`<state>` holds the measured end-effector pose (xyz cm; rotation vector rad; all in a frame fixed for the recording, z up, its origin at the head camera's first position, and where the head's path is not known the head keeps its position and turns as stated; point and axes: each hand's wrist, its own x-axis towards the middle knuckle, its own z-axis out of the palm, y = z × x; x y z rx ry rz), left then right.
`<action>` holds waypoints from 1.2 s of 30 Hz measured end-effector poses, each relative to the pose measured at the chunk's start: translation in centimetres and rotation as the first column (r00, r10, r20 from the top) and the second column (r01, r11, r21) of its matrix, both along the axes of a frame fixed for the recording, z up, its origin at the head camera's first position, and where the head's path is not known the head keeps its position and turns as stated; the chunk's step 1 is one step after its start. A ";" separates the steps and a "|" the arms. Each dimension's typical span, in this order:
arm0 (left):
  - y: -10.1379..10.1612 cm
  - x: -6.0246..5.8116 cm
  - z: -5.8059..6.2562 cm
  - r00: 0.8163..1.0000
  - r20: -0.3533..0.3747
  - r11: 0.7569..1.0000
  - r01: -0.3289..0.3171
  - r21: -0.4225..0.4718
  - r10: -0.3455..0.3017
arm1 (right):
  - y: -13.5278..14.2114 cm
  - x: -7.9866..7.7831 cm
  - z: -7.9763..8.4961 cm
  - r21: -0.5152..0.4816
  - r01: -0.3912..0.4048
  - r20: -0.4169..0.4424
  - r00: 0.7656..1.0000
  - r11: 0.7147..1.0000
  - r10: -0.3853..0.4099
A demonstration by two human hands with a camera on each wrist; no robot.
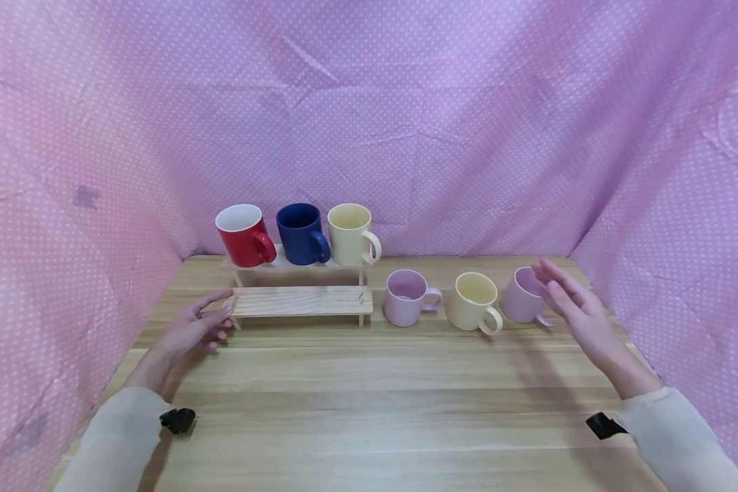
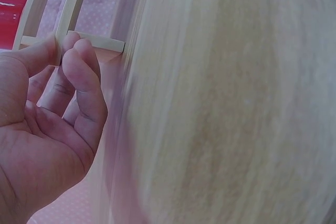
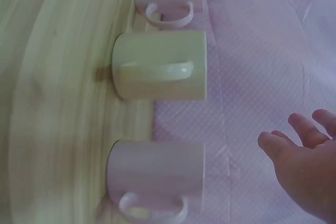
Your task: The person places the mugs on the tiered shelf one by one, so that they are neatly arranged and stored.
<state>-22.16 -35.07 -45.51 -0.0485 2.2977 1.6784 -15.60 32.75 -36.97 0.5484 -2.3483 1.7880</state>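
Note:
My left hand pinches the left end of the lower shelf of a two-tier wooden rack. The left wrist view shows the thumb and fingertips on either side of the shelf board. On the upper tier stand a red mug with a white inside, a dark blue mug and a yellow mug. With fingers extended and holding nothing, my right hand hovers by the rightmost pink mug, partly covering it in the head view.
Right of the rack, another pink mug and a second yellow mug stand upright on the wooden table, handles to the right. Pink dotted cloth hangs behind and along both sides.

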 end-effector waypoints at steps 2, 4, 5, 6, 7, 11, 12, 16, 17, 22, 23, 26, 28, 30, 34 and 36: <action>0.0 0.0 0.0 1.000 -0.006 1.000 0.002 -0.002 -0.002 | 0.7 0.3 -0.4 0.034 0.038 -0.001 0.999 0.999 -0.038; 0.1 0.0 0.0 1.000 -0.008 1.000 -0.001 -0.001 0.001 | 1.3 0.4 -0.9 0.099 0.095 -0.007 0.995 0.991 -0.095; 0.1 0.0 -0.1 1.000 -0.008 1.000 -0.002 -0.001 0.002 | 1.6 0.5 -1.1 0.128 0.127 -0.009 0.992 0.984 -0.127; 0.1 0.0 -0.1 1.000 -0.008 1.000 -0.004 -0.003 0.004 | 1.9 0.5 -1.4 0.169 0.160 -0.010 0.987 0.973 -0.161; 0.0 0.0 0.0 1.000 -0.008 1.000 -0.007 -0.003 0.007 | 2.1 0.5 -1.7 0.197 0.188 -0.007 0.982 0.962 -0.191; 0.0 -0.2 0.2 1.000 -0.008 1.000 -0.010 -0.002 0.010 | 3.2 0.7 -3.1 0.253 0.246 0.065 0.961 0.936 -0.270; 0.0 -0.2 0.3 1.000 -0.010 1.000 -0.006 -0.003 0.006 | 3.5 0.7 -3.4 0.247 0.241 0.098 0.957 0.938 -0.272; 0.1 -0.3 0.4 1.000 -0.014 1.000 0.004 0.014 -0.004 | 4.3 0.7 -4.7 0.215 0.207 0.223 0.941 0.955 -0.254; 0.1 -0.3 0.4 1.000 -0.011 1.000 0.003 0.019 -0.003 | 4.5 0.6 -5.0 0.197 0.197 0.254 0.936 0.960 -0.244; 0.2 0.0 -0.2 1.000 0.012 0.999 -0.006 0.047 0.006 | 5.2 0.5 -6.4 0.092 0.177 0.365 0.910 0.980 -0.198; 0.4 0.1 -0.3 1.000 0.014 0.999 -0.007 0.051 0.006 | 5.4 0.6 -6.6 0.054 0.180 0.380 0.906 0.982 -0.186; 0.4 0.3 -0.7 1.000 0.015 0.998 -0.006 0.063 0.005 | 5.6 0.5 -7.1 -0.030 0.181 0.427 0.892 0.983 -0.151; 0.0 0.6 -0.8 1.000 0.010 0.998 -0.007 0.068 0.007 | 5.4 0.2 -7.4 -0.074 0.167 0.455 0.883 0.983 -0.116; -0.5 0.9 -0.8 1.000 -0.005 0.998 -0.006 0.065 0.006 | 4.9 -0.2 -7.8 -0.087 0.151 0.477 0.874 0.985 -0.092; -0.7 0.6 -0.6 0.999 -0.047 0.999 0.023 0.045 -0.021 | 4.8 -0.6 -8.2 -0.109 0.150 0.482 0.872 0.983 -0.080; 0.0 -0.1 -0.7 0.998 -0.051 0.998 0.047 0.045 -0.045 | 5.4 -0.4 -8.0 -0.124 0.168 0.473 0.877 0.978 -0.090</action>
